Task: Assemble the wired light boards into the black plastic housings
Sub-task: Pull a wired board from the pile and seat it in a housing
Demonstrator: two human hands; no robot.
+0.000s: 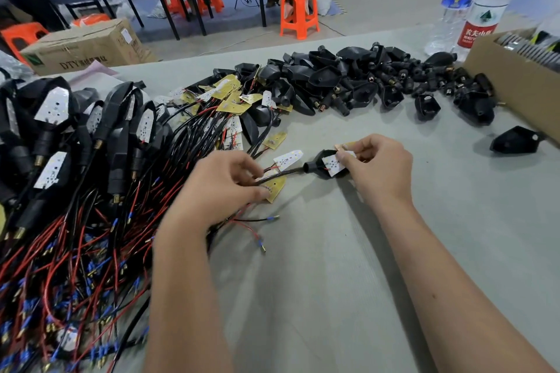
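At frame centre I see my right hand [375, 166] pinching a white light board [333, 164] into a black plastic housing [318, 164] that lies on the grey table [333, 251]. My left hand [224, 188] pinches the black sheathed wire [281, 173] running out of the housing's neck, with a yellow board [277, 188] at its fingertips. Empty housings [378, 76] are heaped at upper centre; finished units [54, 130] with red and black leads fill the left.

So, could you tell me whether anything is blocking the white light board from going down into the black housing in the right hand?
Nothing visible blocks it. The right hand pinches the white light board right at the black housing opening, board partly in. The left hand holds the wires trailing from the housing's neck.
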